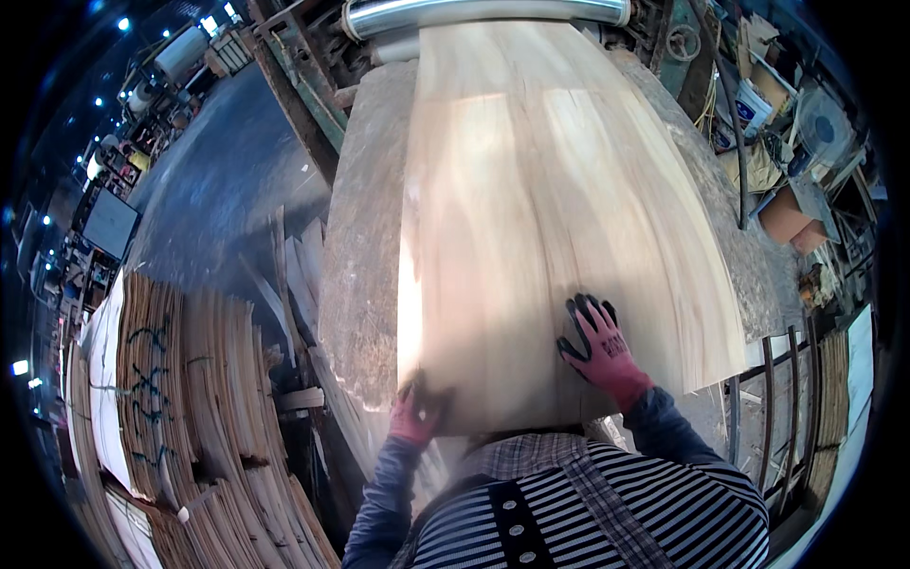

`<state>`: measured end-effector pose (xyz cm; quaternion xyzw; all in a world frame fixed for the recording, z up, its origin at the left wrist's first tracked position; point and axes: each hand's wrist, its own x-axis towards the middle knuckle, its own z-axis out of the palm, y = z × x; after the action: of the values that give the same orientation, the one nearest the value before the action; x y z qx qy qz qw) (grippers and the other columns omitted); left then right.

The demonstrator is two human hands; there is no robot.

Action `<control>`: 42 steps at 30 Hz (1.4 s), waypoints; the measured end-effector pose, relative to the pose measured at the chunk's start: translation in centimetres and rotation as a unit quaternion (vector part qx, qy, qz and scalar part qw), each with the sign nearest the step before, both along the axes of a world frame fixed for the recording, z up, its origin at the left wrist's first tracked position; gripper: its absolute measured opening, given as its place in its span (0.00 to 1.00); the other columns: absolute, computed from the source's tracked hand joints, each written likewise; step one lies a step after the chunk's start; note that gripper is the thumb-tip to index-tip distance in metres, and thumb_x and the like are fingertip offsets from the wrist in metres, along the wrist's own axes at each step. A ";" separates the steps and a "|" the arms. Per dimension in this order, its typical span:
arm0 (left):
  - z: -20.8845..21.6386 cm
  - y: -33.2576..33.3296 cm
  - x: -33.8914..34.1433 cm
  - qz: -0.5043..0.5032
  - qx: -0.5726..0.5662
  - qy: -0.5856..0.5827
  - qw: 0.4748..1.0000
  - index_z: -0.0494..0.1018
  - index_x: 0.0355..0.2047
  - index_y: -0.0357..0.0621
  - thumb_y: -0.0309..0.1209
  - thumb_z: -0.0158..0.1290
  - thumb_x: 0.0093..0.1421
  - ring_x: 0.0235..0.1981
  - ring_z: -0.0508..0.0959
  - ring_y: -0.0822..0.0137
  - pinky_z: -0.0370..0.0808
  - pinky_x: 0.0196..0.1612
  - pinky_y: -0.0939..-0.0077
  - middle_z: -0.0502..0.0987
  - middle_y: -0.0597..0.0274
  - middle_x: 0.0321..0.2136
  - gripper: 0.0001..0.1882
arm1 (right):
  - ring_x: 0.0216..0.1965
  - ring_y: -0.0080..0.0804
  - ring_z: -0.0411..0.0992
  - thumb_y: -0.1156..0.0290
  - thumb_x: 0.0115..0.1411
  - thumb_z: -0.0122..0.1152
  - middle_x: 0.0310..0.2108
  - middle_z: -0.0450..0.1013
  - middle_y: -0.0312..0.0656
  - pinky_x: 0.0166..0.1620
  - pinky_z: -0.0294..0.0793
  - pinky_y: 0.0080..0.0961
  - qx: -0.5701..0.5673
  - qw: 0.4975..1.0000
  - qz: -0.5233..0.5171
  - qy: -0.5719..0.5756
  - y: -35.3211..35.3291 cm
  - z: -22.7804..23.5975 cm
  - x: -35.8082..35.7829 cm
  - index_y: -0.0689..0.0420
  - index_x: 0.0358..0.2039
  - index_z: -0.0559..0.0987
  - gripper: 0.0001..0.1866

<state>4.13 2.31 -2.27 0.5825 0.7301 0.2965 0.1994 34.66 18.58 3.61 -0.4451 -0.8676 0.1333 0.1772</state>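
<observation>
A long, pale wood veneer sheet (559, 228) with brown grain streaks stretches from my body up to a shiny metal roller (488, 13) at the far end. My right hand (605, 349), in a pink glove with black fingertips, lies on the sheet's near part with its fingers spread. At the near left corner of the sheet is my left hand (413, 415), gloved alike. Its fingers are smeared by motion and partly in shadow, so their grip on the edge cannot be made out. Beneath the sheet, a worn grey tabletop (362, 228) shows along both sides.
Tall stacks of veneer (194, 379) stand at the left, beside loose wood strips (294, 275). On the right are metal bars (791, 408) and another veneer stack (830, 417). Cardboard boxes (794, 218) and clutter lie farther back, and a concrete floor (223, 161) runs along the far left.
</observation>
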 end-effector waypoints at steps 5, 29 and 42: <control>3.7 0.7 0.8 -0.003 0.104 -0.017 0.994 0.64 0.50 0.44 0.31 0.58 0.44 0.53 0.59 0.50 0.55 0.54 0.62 0.62 0.47 0.50 0.30 | 0.57 0.51 0.47 0.57 0.43 0.61 0.55 0.52 0.54 0.59 0.44 0.44 -0.040 0.998 0.004 -0.055 -7.5 0.0 1.4 0.63 0.52 0.59 0.39; 9.8 2.6 6.8 -0.108 0.137 -0.389 0.904 0.51 0.55 0.35 0.32 0.36 0.59 0.53 0.59 0.62 0.57 0.53 0.73 0.58 0.54 0.52 0.24 | 0.56 0.56 0.47 0.51 0.34 0.65 0.54 0.52 0.58 0.58 0.45 0.46 -0.041 0.993 0.076 -0.086 -9.5 -1.5 2.2 0.64 0.50 0.61 0.45; 1.8 3.1 1.5 -0.092 -0.032 -0.845 0.525 0.56 0.51 0.32 0.36 0.50 0.53 0.49 0.66 0.58 0.65 0.50 0.71 0.63 0.48 0.48 0.29 | 0.54 0.56 0.53 0.56 0.32 0.70 0.53 0.54 0.53 0.55 0.53 0.48 0.017 0.996 0.049 0.074 -8.0 2.8 3.1 0.63 0.51 0.58 0.47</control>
<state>5.61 5.37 -0.46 0.1162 0.1706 0.6061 0.7681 37.72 10.53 6.43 -0.3878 -0.8749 0.1597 0.2421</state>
